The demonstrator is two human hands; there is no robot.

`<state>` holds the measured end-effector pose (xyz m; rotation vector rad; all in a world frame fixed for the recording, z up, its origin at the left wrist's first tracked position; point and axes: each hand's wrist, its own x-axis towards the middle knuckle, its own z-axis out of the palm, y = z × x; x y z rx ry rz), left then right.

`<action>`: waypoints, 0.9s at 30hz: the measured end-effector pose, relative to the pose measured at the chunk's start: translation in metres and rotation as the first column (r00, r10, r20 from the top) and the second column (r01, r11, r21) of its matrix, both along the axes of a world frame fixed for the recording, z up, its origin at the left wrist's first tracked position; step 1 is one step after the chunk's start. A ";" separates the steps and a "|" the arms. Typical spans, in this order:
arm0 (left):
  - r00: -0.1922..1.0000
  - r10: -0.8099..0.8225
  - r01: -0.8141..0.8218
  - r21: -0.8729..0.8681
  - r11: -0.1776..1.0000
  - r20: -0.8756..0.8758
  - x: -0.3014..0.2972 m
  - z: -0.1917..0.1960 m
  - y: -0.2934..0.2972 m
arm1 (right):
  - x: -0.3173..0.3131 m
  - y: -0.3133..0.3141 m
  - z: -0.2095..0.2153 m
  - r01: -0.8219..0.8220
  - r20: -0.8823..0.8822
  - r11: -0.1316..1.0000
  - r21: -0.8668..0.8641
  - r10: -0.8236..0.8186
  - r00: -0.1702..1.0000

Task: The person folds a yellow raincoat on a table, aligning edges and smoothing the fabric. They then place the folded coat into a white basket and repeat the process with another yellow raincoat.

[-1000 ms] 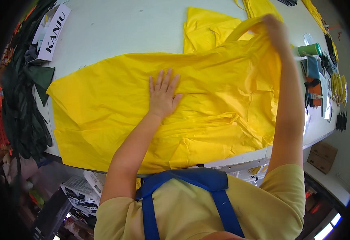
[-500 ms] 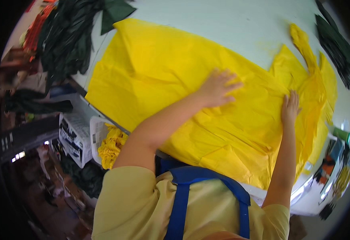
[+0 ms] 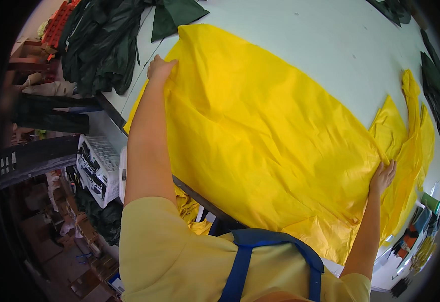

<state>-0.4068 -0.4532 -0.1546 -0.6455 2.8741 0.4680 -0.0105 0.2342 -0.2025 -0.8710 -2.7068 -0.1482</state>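
Note:
A large sheet of shiny yellow fabric (image 3: pixel 260 126) lies spread and creased over the pale table. My left hand (image 3: pixel 160 69) is at its far left edge, fingers curled onto the material. Toward the right, my right hand (image 3: pixel 382 177) holds the fabric by its right end, fingers closed around a fold. Just beyond that hand, more yellow fabric (image 3: pixel 398 146) lies bunched, with a long narrow strip pointing away. Parts of both hands' grips are hidden by the fingers.
Dark green fabric (image 3: pixel 101 48) is heaped at the table's far left corner, and more dark pieces (image 3: pixel 437 93) lie at the right edge. A white crate (image 3: pixel 98 171) stands left below the pale tabletop (image 3: pixel 310 45). A green roll (image 3: pixel 430 202) and small items sit at the right.
My left hand has moved from the middle of the fabric to its far left edge and closed there. The right hand remains at the right end.

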 end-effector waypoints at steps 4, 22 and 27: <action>0.983 -0.120 -0.003 0.667 0.745 0.138 -0.029 0.005 -0.037 | -0.002 -0.004 0.001 0.034 0.029 0.999 -0.042 -0.032 0.999; 0.847 -0.216 -0.278 0.751 0.598 0.486 -0.024 0.013 -0.008 | -0.002 -0.006 0.006 0.071 0.064 0.993 -0.092 -0.065 0.996; 0.863 -0.140 -0.408 0.834 0.371 0.485 -0.042 0.004 -0.076 | 0.003 0.000 0.001 0.037 0.048 0.996 -0.077 -0.033 0.998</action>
